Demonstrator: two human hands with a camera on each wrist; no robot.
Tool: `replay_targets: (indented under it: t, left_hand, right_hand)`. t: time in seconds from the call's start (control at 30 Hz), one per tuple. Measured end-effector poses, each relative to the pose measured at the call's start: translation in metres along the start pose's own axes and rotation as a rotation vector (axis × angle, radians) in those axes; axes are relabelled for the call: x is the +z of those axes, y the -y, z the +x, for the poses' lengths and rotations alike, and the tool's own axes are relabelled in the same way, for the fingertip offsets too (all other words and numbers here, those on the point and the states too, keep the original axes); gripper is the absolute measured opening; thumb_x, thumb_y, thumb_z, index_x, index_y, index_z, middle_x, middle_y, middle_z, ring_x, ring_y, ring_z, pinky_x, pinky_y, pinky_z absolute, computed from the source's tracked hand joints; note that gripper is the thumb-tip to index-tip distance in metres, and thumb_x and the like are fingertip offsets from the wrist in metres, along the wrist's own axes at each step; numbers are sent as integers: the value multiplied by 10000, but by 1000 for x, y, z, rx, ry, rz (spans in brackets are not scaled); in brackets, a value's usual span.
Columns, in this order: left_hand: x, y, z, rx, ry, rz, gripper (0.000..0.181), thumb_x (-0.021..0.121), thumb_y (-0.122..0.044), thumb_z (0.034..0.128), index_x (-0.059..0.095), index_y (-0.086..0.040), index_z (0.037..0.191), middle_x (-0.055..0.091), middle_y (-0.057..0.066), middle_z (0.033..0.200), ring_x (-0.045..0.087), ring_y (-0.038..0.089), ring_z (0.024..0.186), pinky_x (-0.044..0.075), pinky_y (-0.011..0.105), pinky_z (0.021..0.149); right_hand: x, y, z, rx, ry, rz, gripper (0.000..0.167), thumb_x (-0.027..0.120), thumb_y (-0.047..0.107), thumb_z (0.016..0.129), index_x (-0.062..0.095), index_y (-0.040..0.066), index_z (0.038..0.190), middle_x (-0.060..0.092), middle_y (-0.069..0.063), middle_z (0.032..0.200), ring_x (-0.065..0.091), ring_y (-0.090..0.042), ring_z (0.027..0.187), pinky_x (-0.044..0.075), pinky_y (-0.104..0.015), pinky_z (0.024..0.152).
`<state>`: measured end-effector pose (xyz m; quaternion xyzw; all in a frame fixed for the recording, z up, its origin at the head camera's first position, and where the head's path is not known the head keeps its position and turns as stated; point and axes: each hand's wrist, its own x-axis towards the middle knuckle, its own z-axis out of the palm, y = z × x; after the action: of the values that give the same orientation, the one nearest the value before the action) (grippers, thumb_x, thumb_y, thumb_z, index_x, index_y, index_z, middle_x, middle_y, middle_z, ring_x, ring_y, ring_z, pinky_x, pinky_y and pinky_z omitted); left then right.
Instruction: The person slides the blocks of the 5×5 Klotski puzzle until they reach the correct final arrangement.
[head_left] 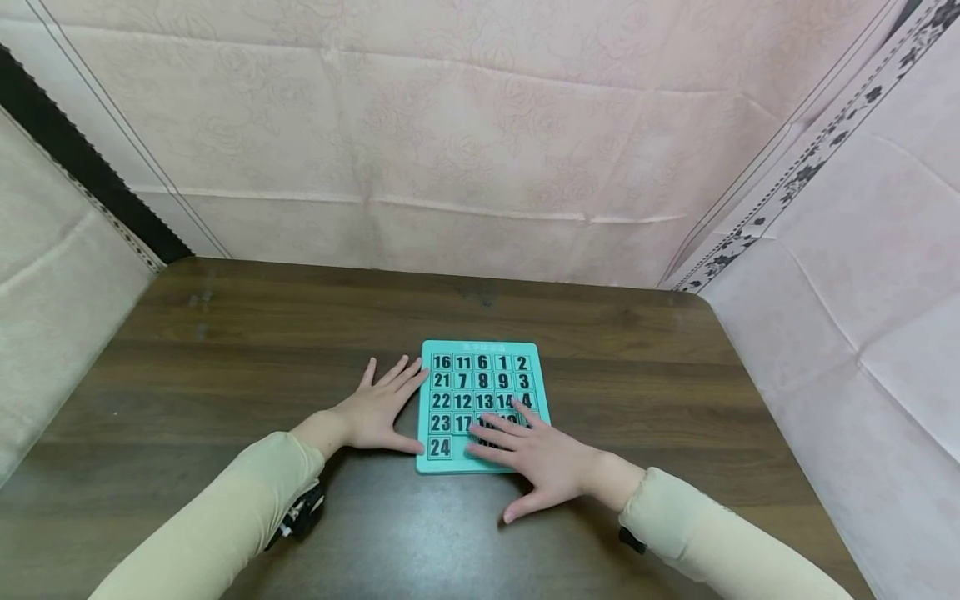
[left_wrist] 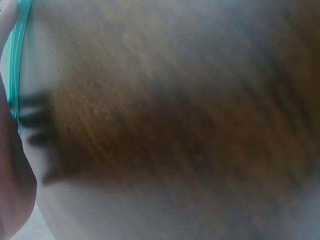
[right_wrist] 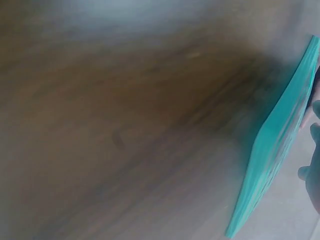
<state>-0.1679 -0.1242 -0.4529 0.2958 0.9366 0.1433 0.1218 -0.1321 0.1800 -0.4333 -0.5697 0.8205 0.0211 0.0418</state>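
At left edge of number board point(head_left: 474, 391): left hand point(head_left: 375, 415), fingers spread | over lower right: right hand point(head_left: 546, 457), fingers splayed

In front of you, a brown wood-grain table point(head_left: 225, 358) meets a creased, pale patterned cloth point(head_left: 465, 142). A floral border point(head_left: 806, 171) slants at your right, a black band point(head_left: 82, 158) at your left; light glares off the near wood.
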Motion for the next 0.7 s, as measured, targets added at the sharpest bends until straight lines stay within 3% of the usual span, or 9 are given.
replay_targets:
  t: [0.33, 0.7]
  left_hand:
    - [0, -1, -1, 4, 5, -2, 1096, 540, -762, 720, 149, -115, 1514, 78, 88, 1587, 31, 314, 1463, -40, 653, 1089]
    - [0, -1, 0, 1, 5, -7, 1094, 548, -752, 726, 128, -125, 1517, 56, 79, 1590, 13, 306, 1464, -49, 652, 1088]
  right_hand:
    - [-2, 9, 24, -11, 76, -4, 898, 404, 744, 820, 155, 232, 1516, 161, 10, 1580, 123, -210, 1463, 110, -577, 1130]
    - [-5, 11, 31, 9, 135, 18, 879, 409, 731, 827, 148, 250, 1515, 129, 43, 1582, 84, -187, 1468, 68, -561, 1145]
